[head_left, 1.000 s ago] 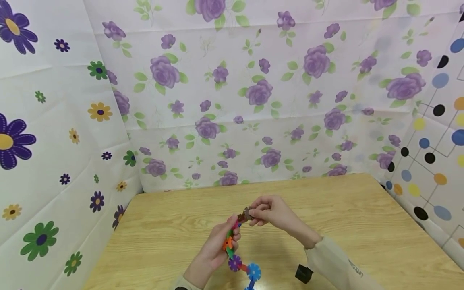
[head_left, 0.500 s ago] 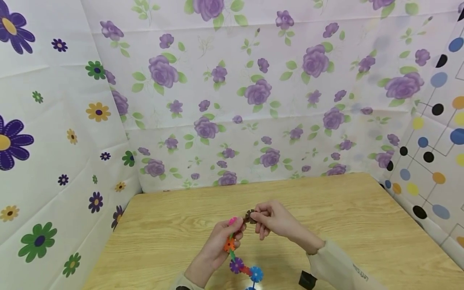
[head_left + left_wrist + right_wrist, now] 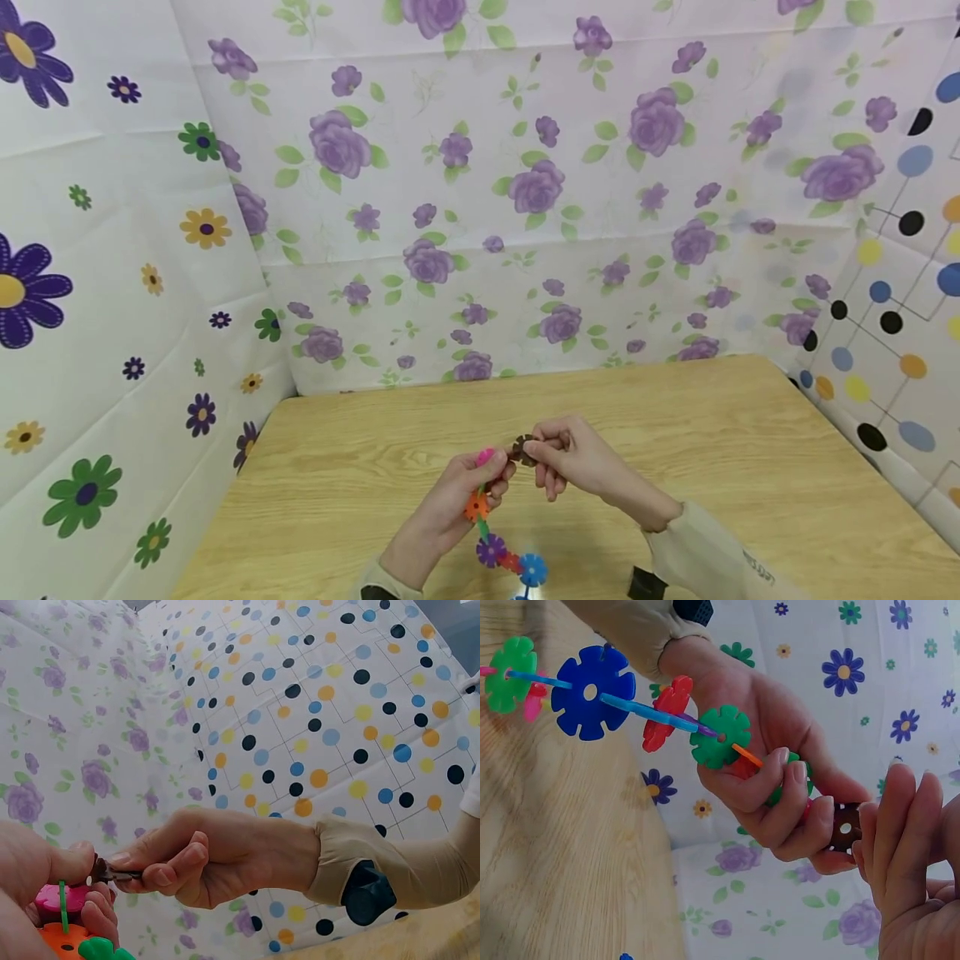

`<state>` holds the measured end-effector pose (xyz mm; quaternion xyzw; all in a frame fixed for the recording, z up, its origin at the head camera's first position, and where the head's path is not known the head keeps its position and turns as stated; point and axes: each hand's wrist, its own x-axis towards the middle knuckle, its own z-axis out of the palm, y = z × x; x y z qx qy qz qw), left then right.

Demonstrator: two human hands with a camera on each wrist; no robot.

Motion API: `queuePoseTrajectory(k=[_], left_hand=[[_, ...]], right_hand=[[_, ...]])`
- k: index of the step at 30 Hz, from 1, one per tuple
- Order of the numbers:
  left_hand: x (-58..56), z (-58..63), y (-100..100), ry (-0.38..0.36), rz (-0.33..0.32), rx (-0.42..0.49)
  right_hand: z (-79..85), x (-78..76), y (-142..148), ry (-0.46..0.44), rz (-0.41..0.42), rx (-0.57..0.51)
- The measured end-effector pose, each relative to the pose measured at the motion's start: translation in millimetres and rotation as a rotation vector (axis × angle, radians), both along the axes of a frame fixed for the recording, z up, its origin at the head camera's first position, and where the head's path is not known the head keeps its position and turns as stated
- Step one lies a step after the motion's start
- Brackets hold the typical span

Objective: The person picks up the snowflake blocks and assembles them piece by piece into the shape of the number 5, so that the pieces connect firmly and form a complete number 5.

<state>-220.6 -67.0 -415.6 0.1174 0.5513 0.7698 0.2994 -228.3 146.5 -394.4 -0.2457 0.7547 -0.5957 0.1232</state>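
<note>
A chain of slotted plastic snowflake discs hangs from my left hand (image 3: 450, 504), which grips it with curled fingers. Below that hand dangle an orange disc (image 3: 476, 507), a purple disc (image 3: 491, 551) and a light blue disc (image 3: 533, 570). A pink disc (image 3: 56, 900) sits under the left thumb. My right hand (image 3: 581, 458) pinches a dark brown disc (image 3: 523, 450) at the chain's upper end. Another brown disc (image 3: 847, 814), seen in the right wrist view, lies at the left fingertips. The joint between the brown discs is partly hidden by fingers.
Both hands are above a wood-grain table (image 3: 360, 450). Floral cloth (image 3: 450, 208) stands behind it, with patterned cloth on both sides. A dark wrist-worn block (image 3: 647, 583) is at the right sleeve. The chain's lower part (image 3: 591, 724) trails over the table.
My right hand has shifted slightly right and down with the dark brown disc, which now faces the head camera more. The pink disc shows more above my left thumb, and the chain has swung slightly right.
</note>
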Motion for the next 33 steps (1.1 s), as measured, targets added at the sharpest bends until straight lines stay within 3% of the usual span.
queuePoseTrajectory(k=[12,26,33], left_hand=[[2.7,1.1,0.9,-0.043,-0.035,0.022],[1.9,0.6,0.0,-0.041,-0.056,0.007],[-2.1,5.5,4.6,0.005,-0.012,-0.044]], right_hand=[[-1.0,4.0,5.1,-0.021,0.089,-0.044],[-3.3,7.9,3.5,-0.073,0.034,-0.033],[-5.9,4.6,7.4,-0.071,0.004,-0.025]])
